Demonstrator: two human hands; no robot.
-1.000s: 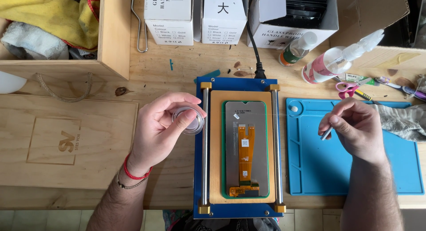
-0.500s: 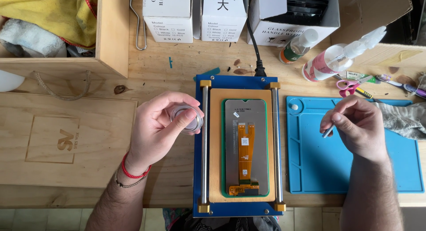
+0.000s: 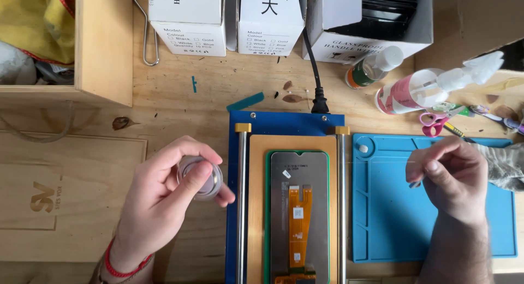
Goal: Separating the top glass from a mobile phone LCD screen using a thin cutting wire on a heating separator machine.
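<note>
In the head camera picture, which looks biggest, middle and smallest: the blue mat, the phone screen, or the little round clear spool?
1. Blue mat, the biggest.
2. Phone screen, in the middle.
3. Clear spool in the left hand, the smallest, though it may be held nearer the camera.

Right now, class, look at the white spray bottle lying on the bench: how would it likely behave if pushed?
The spray bottle lies on its side, and its round body would probably roll. Its trigger head may stop a full turn. It looks like thin plastic, so it is likely light and would skid on the wooden bench.
</note>
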